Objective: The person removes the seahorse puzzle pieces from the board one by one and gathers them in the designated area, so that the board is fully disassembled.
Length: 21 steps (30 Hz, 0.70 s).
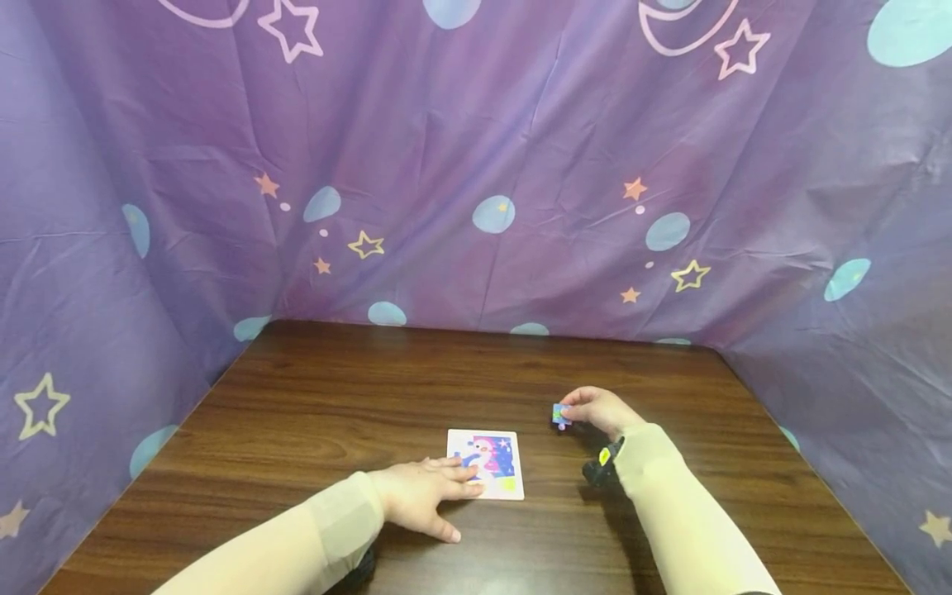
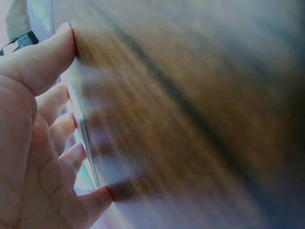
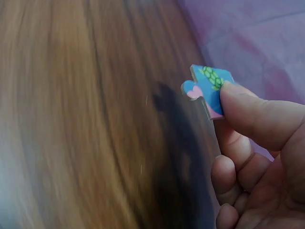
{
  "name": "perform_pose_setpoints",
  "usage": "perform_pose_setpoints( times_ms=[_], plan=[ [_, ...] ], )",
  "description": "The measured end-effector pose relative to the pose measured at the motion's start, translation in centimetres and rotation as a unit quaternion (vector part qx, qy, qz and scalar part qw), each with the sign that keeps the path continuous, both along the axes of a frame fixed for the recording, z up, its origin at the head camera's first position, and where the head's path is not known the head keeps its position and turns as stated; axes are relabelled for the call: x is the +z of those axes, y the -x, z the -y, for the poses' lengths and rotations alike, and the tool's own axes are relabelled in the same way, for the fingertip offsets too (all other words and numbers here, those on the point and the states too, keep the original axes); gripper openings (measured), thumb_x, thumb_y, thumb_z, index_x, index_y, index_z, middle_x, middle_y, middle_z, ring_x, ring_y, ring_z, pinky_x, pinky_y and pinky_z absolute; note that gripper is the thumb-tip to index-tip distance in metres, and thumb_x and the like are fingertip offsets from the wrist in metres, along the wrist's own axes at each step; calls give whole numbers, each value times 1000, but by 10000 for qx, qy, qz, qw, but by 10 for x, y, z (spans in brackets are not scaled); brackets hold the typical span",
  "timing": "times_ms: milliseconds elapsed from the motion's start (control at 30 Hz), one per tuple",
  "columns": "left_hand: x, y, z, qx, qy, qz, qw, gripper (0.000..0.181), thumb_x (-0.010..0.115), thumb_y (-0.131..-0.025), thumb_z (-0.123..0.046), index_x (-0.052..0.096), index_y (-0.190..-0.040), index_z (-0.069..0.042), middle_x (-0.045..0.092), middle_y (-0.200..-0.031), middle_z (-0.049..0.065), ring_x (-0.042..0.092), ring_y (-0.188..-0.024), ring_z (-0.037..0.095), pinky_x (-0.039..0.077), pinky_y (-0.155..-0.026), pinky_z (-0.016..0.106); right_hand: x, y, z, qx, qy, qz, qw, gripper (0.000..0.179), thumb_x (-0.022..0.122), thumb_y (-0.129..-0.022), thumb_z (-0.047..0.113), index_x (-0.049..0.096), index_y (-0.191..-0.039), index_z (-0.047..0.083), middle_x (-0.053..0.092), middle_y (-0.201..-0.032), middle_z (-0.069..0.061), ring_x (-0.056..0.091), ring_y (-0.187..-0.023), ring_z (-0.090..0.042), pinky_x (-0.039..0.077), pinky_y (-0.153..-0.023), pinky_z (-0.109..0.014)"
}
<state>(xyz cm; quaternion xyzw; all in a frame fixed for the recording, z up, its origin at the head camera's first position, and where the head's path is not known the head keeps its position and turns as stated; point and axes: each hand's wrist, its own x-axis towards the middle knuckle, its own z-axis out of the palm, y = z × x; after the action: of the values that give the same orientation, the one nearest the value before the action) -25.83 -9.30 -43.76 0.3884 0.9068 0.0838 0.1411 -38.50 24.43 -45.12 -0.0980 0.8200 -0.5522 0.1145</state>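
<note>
My right hand (image 1: pixel 601 410) pinches a small blue jigsaw puzzle piece (image 3: pixel 202 85) between thumb and forefinger. On the piece are a green turtle-like print, some pink along the lower edge and a rounded tab with a pink heart. It is held above the table, right of a square puzzle board (image 1: pixel 506 447) with a white border. A pink and white figure on dark blue shows on the board. My left hand (image 1: pixel 421 496) lies over the board's left part with fingers spread, hiding some of the picture. In the left wrist view its thumb (image 2: pixel 52 55) is off the board's edge.
Dark brown wood-grain table (image 1: pixel 357 380) lies under both hands. A purple cloth (image 1: pixel 416 149) with stars and moons hangs along the back and both sides. Dark straps with devices (image 1: pixel 601 467) sit at the wrists.
</note>
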Motion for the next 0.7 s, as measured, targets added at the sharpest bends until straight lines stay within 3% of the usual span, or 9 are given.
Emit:
perform_pose_setpoints(
  times_ms=[200,433,700],
  plan=[
    [-1,1,0,18,20,-75,10000,69,65,-82,-55,45,-144,-31,30,-155,-10,24,-144,20,28,-113,48,2,-5,-6,-184,-595,-112,9980,20,68,-85,4,62,-98,-10,67,-80,-2,57,-78,-15,39,-79,-31],
    [-1,0,-1,12,18,-94,10000,69,65,-82,-55,45,-144,-31,30,-155,-10,24,-144,19,27,-113,48,-7,-1,-6,-597,-796,-136,9949,16,69,-85,3,63,-96,-7,68,-78,-5,61,-73,-15,45,-73,-29],
    [0,-1,-1,35,24,-46,10000,69,65,-82,-55,46,-144,-31,30,-155,-11,23,-144,19,26,-114,47,-8,-4,-4,-937,-1121,-168,9891,21,70,-85,8,65,-102,-5,69,-88,-8,61,-83,-20,44,-82,-38]
  ],
)
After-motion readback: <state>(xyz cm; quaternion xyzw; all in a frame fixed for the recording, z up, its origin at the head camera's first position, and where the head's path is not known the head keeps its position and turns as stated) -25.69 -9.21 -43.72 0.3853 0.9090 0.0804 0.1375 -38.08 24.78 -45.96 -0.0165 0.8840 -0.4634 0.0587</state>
